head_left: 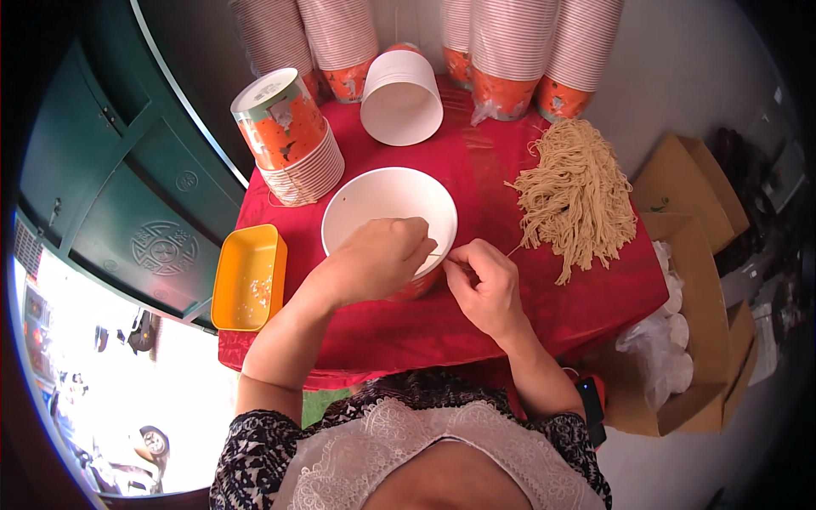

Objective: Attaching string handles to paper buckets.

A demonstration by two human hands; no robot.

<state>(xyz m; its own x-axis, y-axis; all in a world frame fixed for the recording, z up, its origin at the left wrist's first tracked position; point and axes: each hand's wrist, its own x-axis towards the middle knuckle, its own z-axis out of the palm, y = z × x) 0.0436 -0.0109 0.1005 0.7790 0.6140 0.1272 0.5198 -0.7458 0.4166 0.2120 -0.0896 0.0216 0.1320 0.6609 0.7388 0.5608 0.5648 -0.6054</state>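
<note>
A white-lined paper bucket [391, 191] with an orange outside stands upright in front of me on the red-covered table. My left hand [382, 255] reaches over its near rim, fingers closed in a pinch inside the mouth. A short bit of beige string [434, 254] shows at those fingertips. Against the outside of the rim at the right, my right hand [489, 285] is pinched closed, with a thin strand of the string showing just beyond its knuckles. A heap of loose beige strings [578, 195] lies to the right of the bucket.
A yellow tray [225, 285] with small pale bits sits left. Behind it stands an upside-down bucket stack [289, 127]. Another bucket [401, 102] lies on its side farther back, before tall bucket stacks [514, 51]. Cardboard boxes [697, 340] stand right of the red tablecloth [484, 187].
</note>
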